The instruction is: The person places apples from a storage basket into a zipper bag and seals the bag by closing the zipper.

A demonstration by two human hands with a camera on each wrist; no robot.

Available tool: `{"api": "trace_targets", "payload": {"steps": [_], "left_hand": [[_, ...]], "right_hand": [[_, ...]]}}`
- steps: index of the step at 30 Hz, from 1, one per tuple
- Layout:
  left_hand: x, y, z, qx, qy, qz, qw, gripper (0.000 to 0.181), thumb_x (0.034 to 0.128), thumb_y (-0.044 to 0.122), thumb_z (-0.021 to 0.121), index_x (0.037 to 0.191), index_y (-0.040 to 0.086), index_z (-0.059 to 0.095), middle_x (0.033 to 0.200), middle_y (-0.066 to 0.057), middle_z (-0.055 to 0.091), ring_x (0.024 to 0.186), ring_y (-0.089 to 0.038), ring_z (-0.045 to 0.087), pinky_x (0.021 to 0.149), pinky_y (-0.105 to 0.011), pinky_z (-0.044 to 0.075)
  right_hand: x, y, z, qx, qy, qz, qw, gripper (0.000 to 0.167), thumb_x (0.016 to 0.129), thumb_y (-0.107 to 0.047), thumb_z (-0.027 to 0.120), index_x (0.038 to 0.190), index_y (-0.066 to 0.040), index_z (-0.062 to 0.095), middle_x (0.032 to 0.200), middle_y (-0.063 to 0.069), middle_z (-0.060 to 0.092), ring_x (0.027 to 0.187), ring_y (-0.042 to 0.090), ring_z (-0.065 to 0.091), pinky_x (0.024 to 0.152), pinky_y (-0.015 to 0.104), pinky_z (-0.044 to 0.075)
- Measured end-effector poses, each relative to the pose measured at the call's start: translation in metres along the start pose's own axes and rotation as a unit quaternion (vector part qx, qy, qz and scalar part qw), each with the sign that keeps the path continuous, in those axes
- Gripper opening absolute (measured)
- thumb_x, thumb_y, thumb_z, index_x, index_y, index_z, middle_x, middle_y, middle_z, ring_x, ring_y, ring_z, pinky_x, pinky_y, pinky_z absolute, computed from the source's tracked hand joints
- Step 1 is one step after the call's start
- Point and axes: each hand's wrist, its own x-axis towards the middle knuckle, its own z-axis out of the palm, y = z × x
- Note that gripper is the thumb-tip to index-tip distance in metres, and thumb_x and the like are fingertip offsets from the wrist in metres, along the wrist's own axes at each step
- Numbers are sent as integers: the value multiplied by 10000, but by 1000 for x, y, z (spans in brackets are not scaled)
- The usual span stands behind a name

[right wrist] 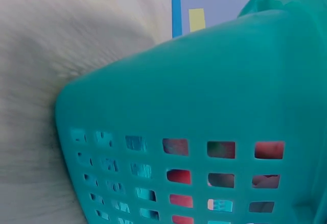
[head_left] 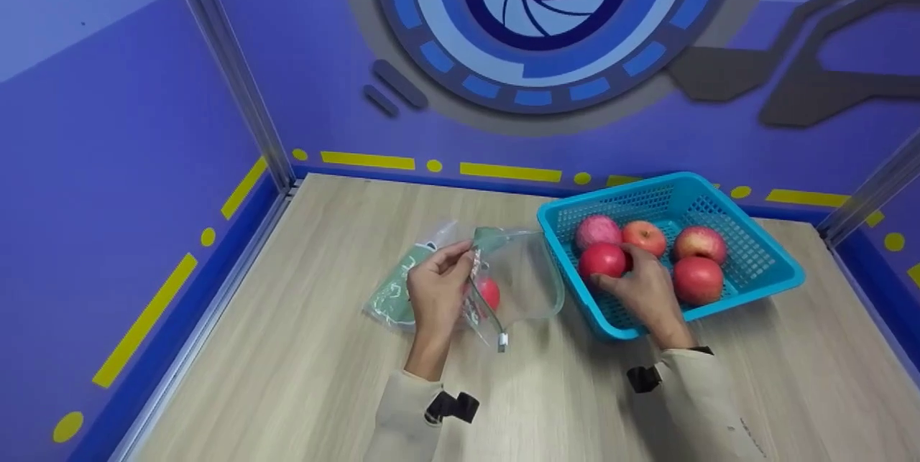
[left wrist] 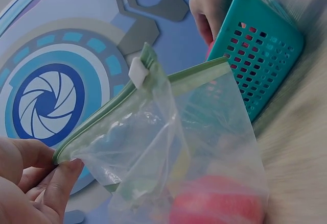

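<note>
My left hand (head_left: 440,288) pinches the green zip edge of a clear zip bag (head_left: 528,282) between thumb and fingers. Its white slider (left wrist: 138,72) shows in the left wrist view. Inside the bag lies a red apple (left wrist: 217,201). My right hand (head_left: 643,291) reaches into the blue plastic basket (head_left: 773,276), its thumb and fingers around a red apple (head_left: 602,261). Beside that one sit several others, among them a pinkish apple (head_left: 599,230) and a red apple (head_left: 698,280). In the right wrist view the basket's wall (right wrist: 194,91) hides most of the hand.
Left of the held bag, a flat plastic package (head_left: 394,295) with green print lies on the wooden table (head_left: 302,347). The basket stands near the blue back wall (head_left: 496,139). A metal post (head_left: 237,81) rises at the left corner.
</note>
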Motion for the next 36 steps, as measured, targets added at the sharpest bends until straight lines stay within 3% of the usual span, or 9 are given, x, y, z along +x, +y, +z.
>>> {"api": "trace_targets", "payload": {"steps": [11,24,26,32,36], "left_hand": [[0,2,1,-22,-14,35,10000,142,987,23,737,1109,26,811,1086,-94,788,980,-228,755,861,-257,608],[1,4,4,20,-38,-6,10000,153,983,23,740,1120,11,808,1099,-102,788,991,-238,757,886,-273,608],[1,4,4,-4,-38,2,10000,152,981,16,737,1116,1,807,1097,-109,787,987,-243,759,883,-276,610],[1,5,3,6,-22,11,10000,149,990,36,736,1118,4,806,1091,-108,788,971,-242,762,860,-268,615],[1,7,3,48,-14,30,10000,148,995,41,734,1121,16,807,1093,-99,789,977,-238,762,865,-273,615]], "right_hand": [[-5,-4,-6,383,563,-1,9977,795,921,-215,863,1543,62,454,1473,304,541,1259,466,574,1066,652,478],[-18,-30,-17,1067,1143,-577,9860,759,878,-172,905,1494,47,520,1443,222,572,1212,384,652,1050,554,527],[-22,-34,-19,1113,1183,-662,9845,764,877,-167,906,1498,49,518,1450,213,573,1217,367,656,1052,512,534],[-34,-48,-22,1399,1223,-878,9787,783,858,-118,914,1511,41,510,1452,193,574,1216,313,652,1002,153,501],[-42,-57,-20,1512,1233,-1015,9755,802,843,-89,920,1518,38,506,1449,188,576,1222,292,643,981,107,478]]}}
